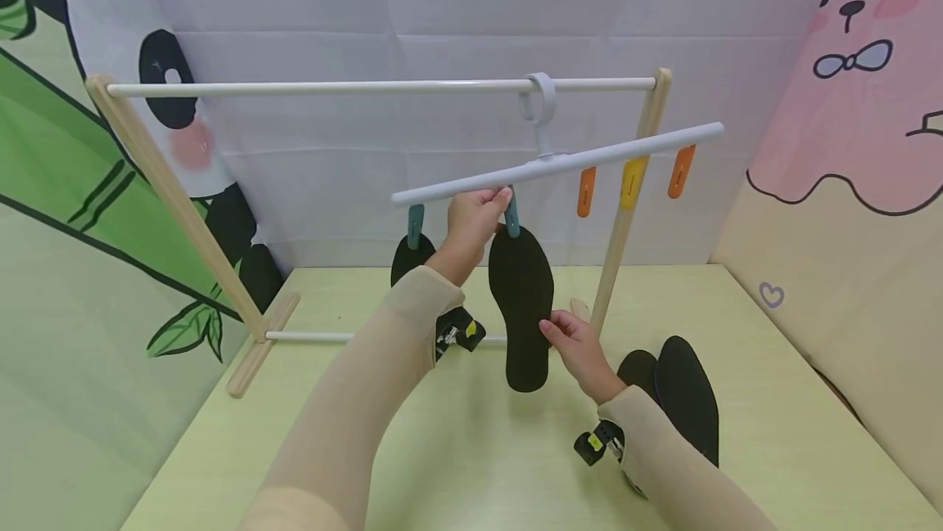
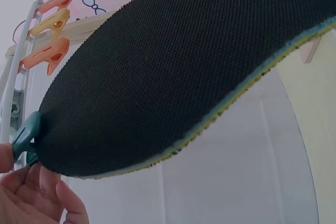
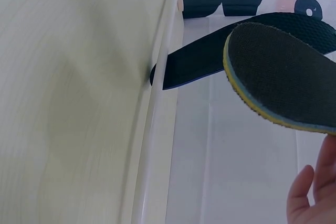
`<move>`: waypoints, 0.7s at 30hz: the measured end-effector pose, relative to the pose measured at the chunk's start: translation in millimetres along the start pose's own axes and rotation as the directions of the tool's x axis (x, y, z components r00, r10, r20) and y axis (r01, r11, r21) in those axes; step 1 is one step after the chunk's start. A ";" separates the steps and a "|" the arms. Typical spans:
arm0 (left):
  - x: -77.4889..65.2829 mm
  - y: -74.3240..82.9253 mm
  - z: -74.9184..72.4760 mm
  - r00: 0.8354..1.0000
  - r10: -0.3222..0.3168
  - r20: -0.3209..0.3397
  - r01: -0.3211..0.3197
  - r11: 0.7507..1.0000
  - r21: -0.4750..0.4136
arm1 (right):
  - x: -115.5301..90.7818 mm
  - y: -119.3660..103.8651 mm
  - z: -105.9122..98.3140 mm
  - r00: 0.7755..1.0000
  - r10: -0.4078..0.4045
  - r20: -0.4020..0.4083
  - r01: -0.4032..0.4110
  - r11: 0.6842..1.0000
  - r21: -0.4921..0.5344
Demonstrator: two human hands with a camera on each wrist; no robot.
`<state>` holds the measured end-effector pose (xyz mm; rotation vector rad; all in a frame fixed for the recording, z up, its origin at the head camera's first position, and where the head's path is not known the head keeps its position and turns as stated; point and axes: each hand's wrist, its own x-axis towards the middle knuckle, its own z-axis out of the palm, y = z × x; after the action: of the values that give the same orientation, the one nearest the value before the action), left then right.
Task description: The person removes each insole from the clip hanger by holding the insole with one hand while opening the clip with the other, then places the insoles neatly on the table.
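My left hand [image 1: 471, 224] pinches a teal clothes peg [image 1: 512, 212] under a white hanger [image 1: 560, 164], which hangs tilted with its left end lower. A black insole [image 1: 521, 302] hangs upright at that peg; in the left wrist view its edge [image 2: 231, 108] shows blue and yellow layers. My right hand [image 1: 582, 351] holds the insole's right edge near the lower end, thumb at the front. Left of it, a second black insole [image 1: 409, 257] hangs from another teal peg [image 1: 416, 226], partly hidden behind my left hand and forearm.
The hanger hooks over the top bar [image 1: 331, 88] of a rack with wooden legs [image 1: 177, 204]. Two orange pegs [image 1: 586, 191] and a yellow peg [image 1: 632, 182] hang on the hanger's right half. More black insoles [image 1: 685, 392] lie on the table [image 1: 796, 433], partly under my right forearm.
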<state>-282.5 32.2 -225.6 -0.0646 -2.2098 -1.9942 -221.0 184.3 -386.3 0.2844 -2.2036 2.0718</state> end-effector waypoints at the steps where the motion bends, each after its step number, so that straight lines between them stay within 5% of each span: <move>1: -0.1 0.2 0.0 1.000 -0.001 -0.001 0.001 1.000 -0.002 | 0.0 0.1 -0.2 1.000 0.000 -0.001 0.000 1.000 -0.004; 21: 0.4 -1.1 2.6 1.000 -0.009 -0.011 0.009 1.000 -0.028 | -2.9 4.8 -1.6 0.997 -0.058 -0.044 0.057 0.998 -0.037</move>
<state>-283.3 34.6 -226.9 -0.0474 -2.1791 -2.0256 -219.2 186.3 -391.5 0.2921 -2.1782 1.9871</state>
